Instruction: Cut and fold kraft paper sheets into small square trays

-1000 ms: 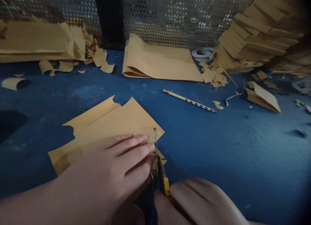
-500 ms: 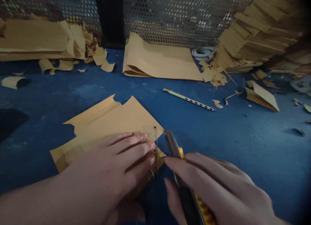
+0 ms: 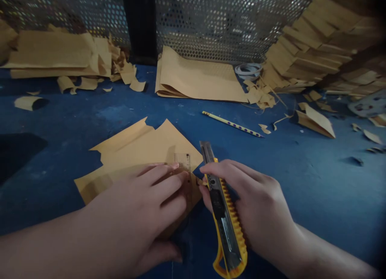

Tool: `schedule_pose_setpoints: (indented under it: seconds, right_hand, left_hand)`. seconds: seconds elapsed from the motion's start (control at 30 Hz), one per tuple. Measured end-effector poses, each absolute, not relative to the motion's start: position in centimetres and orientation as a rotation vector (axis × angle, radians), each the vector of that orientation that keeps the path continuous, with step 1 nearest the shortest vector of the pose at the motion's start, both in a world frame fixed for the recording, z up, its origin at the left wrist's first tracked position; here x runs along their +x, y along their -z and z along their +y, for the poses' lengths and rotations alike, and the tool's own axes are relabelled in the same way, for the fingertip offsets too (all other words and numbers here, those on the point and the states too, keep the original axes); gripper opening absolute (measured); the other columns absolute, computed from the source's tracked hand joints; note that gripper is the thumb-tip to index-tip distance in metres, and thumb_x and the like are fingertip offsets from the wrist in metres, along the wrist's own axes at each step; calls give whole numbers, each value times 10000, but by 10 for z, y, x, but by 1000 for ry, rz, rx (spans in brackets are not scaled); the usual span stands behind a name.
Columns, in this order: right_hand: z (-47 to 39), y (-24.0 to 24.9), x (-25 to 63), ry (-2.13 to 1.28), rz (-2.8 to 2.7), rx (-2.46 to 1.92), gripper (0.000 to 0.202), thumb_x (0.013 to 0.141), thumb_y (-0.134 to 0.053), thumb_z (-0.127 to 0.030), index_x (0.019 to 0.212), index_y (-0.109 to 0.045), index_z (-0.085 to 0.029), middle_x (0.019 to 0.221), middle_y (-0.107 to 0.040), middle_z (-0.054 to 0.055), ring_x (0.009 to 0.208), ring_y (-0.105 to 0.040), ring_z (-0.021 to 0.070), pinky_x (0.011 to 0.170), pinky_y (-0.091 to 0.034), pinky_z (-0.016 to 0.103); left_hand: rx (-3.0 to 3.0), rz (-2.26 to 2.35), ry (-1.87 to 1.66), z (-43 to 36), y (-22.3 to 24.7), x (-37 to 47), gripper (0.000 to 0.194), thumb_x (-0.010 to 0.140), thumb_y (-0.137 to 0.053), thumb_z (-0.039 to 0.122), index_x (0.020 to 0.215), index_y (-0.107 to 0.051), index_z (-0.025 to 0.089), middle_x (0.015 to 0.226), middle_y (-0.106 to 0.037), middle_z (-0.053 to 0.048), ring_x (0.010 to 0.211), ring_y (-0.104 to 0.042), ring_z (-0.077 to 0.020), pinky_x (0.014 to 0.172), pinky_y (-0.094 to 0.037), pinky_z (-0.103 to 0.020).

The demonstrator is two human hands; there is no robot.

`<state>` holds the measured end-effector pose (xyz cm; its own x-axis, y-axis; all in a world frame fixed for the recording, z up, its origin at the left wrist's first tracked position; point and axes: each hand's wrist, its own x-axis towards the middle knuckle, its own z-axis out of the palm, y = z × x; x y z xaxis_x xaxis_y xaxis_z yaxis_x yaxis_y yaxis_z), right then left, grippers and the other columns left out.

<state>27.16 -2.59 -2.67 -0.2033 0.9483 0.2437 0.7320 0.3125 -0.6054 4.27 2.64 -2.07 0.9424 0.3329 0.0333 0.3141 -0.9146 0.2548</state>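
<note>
Left hand [image 3: 141, 208]: grip spread flat, pinning the small clear plastic ruler [image 3: 183, 163] on the tan cut kraft paper sheet [image 3: 135, 150], holding both steady.
Right hand [image 3: 256, 202]: grip curled around the yellow utility knife [image 3: 224, 214], blade just right of the ruler's edge.
Blue counter [image 3: 301, 182]: carries the sheet beneath both grips.

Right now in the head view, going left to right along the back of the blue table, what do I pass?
Scrap heap of brown paper → black post → flat brown sheet → tape roll → stacked paper pieces.
</note>
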Motion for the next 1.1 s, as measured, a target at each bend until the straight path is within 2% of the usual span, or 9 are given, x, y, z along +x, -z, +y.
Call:
schedule_pose_setpoints:
  seconds: [0.13, 0.27, 0.37, 0.47, 0.57, 0.67, 0.83, 0.97, 1.1]
  right_hand:
    - [-22, 25, 272, -355, -1983, -1459, 444, 710, -537, 14, 1058, -632, -246, 856, -672, -32, 730, -647, 114, 662, -506, 220]
    - [-19, 22, 271, -294, -1970, -1390, 382, 663, -587, -21, 986, -644, -216, 878, -704, -25, 779, -672, 124, 709, -526, 226]
    - [-17, 21, 272, -355, -1962, -1363, 416, 618, -631, -24, 987, -643, -217, 880, -714, -39, 760, -678, 116, 731, -538, 225]
    - [-17, 22, 274, -428, -1928, -1330, 439, 616, -664, -36, 1009, -639, -229, 890, -720, -32, 751, -687, 130, 714, -552, 243]
    - [-16, 24, 276, -564, -1862, -1297, 457, 640, -696, -38, 1043, -618, -238, 930, -721, -6, 764, -697, 148, 688, -563, 253]
    - [-16, 23, 277, -768, -1766, -1239, 458, 691, -726, -56, 1077, -585, -258, 938, -712, 5, 755, -700, 153, 674, -571, 263]
    - [-15, 21, 275, -952, -1666, -1143, 439, 721, -757, -86, 1076, -574, -267, 912, -687, 8, 752, -698, 150, 659, -575, 259]
    - [-16, 21, 273, -920, -1711, -1096, 426, 715, -771, -90, 1059, -589, -262, 950, -683, 18, 753, -693, 141, 632, -570, 244]
    - [-19, 21, 271, -838, -1791, -1080, 437, 709, -772, -87, 1066, -597, -269, 923, -691, 4, 732, -688, 130, 602, -559, 227]
  left_hand:
    - [2823, 489, -137, 27, 20, 42, 552, 812, -642, 609, 1149, -620, 172, 1302, -596, -132, 1253, -520, -355, 1075, -430, -520]
    - [2764, 522, -149, 29, 19, 43, 571, 789, -662, 626, 1148, -619, 184, 1293, -594, -114, 1279, -496, -336, 1078, -418, -501]
    - [2709, 557, -171, 32, 19, 43, 619, 761, -667, 666, 1160, -609, 196, 1286, -582, -110, 1278, -488, -326, 1082, -399, -509]
    - [2687, 536, -192, 34, 19, 42, 691, 656, -752, 672, 1153, -600, 217, 1319, -547, -110, 1278, -477, -336, 1062, -404, -510]
    - [2669, 438, -229, 34, 19, 41, 769, 552, -763, 747, 1106, -604, 238, 1347, -527, -107, 1306, -441, -359, 1074, -378, -522]
    - [2614, 402, -320, 34, 18, 41, 774, 550, -736, 781, 1078, -593, 233, 1343, -532, -112, 1282, -467, -350, 1061, -399, -498]
    - [2401, 551, -389, 31, 12, 42, 636, 711, -803, 483, 1218, -499, 248, 1323, -559, -62, 1171, -569, -225, 953, -496, -337]
    - [2225, 642, -393, 26, 6, 41, 438, 853, -675, 249, 1244, -480, 283, 1195, -634, 26, 1038, -623, -128, 866, -511, -239]
    - [2190, 622, -498, 23, 5, 43, 311, 875, -598, 131, 1162, -557, 243, 1117, -650, 29, 970, -626, -87, 832, -491, -179]
